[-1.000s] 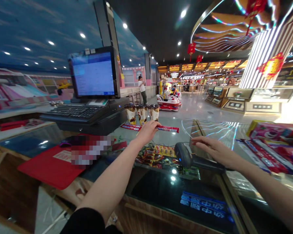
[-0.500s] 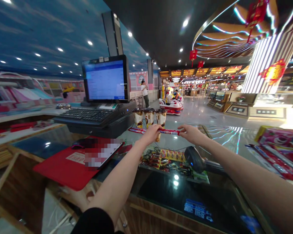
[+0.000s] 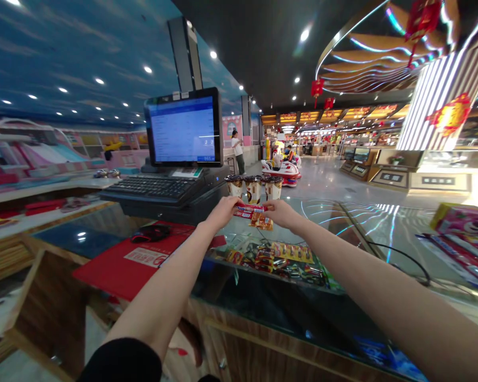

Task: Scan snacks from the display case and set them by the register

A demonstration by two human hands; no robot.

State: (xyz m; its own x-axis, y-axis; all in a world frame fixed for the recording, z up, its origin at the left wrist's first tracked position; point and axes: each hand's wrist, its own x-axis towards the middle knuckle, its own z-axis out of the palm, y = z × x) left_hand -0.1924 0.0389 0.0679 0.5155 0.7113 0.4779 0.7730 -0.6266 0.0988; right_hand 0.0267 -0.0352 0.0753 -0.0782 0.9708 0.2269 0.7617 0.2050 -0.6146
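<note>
Red wrapped stick (image 3: 252, 207), probably light and stiff, suits end holds; left hand (image 3: 223, 211) and right hand (image 3: 283, 215) fingers apparently grip it.

Plain black sleeve (image 3: 121, 362) on left arm (image 3: 165, 297), hem near elbow; left hand (image 3: 222, 212), right hand (image 3: 282, 214) bare.

L hand (image 3: 223, 211): held out front, back of hand up, fingers & thumb pinched, tips pointing in twd R side.
R hand (image 3: 282, 213): opp. side, same pinch, tips pointing in twd L.
Gap: hands nr each other, apart, approx. level.
L forearm (image 3: 171, 292): bare, angled fwd & inward.
R forearm (image 3: 362, 276): likewise.
</note>
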